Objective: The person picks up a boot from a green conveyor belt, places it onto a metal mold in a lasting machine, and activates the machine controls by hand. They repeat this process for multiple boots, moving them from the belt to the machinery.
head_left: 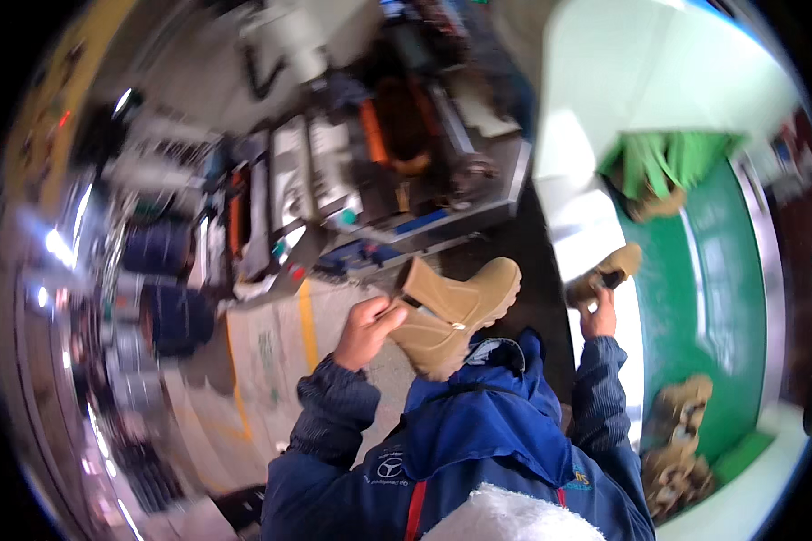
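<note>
My left hand [367, 332] is closed on a pair of tan ankle boots, gripping them near their tops. One boot [478, 293] points up and to the right, its toe and pale sole showing. Below it, the other boot [435, 344] hangs partly in front of my blue jacket. At the right, my right hand [599, 316] is wrapped round another tan boot [612, 270] at the white edge of a green conveyor belt [686, 334]. The fingers of that hand are partly hidden by the boot.
Several tan boots [681, 442] lie heaped at the belt's near end. A green cloth [672, 162] covers a tan thing farther along. Ahead stands a blurred machine [397, 180] with a metal frame. To the left are dark blue bins [176, 317] and a floor with yellow lines [307, 320].
</note>
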Demonstrator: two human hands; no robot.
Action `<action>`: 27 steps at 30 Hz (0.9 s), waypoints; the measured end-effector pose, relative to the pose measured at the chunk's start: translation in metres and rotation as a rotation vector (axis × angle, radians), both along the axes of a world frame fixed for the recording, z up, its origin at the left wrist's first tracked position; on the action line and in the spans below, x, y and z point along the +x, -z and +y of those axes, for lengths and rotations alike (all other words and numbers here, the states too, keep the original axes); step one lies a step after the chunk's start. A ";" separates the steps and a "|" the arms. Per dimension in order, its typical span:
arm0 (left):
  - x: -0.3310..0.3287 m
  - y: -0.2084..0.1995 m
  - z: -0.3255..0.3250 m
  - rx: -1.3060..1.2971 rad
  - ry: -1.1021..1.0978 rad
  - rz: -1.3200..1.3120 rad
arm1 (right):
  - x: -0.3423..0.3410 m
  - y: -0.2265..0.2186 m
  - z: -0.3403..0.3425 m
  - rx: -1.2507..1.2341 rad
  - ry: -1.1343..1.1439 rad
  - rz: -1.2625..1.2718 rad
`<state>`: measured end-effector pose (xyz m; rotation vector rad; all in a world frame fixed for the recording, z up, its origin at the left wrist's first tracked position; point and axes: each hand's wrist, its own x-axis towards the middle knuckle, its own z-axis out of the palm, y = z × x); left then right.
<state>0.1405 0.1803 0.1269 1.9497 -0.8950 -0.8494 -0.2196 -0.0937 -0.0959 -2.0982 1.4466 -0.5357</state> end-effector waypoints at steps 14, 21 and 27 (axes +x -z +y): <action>0.203 -0.054 0.227 -0.623 -1.110 0.240 | -0.023 -0.022 -0.065 0.108 -0.002 0.165; 0.463 -0.008 0.213 -0.410 -1.072 0.219 | 0.030 -0.182 -0.007 0.264 0.090 -0.373; 0.613 0.042 0.150 0.325 -0.739 -0.957 | 0.114 -0.338 0.075 0.060 -0.004 -0.224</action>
